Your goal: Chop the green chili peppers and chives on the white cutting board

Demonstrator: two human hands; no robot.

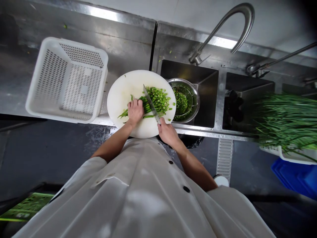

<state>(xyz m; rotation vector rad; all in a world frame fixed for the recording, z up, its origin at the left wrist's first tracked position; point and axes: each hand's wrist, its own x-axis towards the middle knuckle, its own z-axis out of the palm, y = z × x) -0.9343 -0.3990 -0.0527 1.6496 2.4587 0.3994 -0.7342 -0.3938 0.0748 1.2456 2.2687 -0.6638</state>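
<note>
A round white cutting board [116,89] lies on the counter in front of me. My left hand [136,110] presses down on a bundle of long green chili peppers [123,114], its fingers curled over them. In my right hand [167,133] is the handle of a kitchen knife [151,105]. The blade points up and to the left, between the bundle and a pile of chopped green pieces [159,99]. A few cut pieces lie loose near the board's right edge. The handle is mostly hidden by my fingers.
Right of the board, a metal bowl [197,102] holding a strainer of chopped greens stands at the sink [208,99]. A white perforated basket [99,62] sits at left. The faucet [244,16] arches behind. Long green stalks [289,119] fill a basket at far right.
</note>
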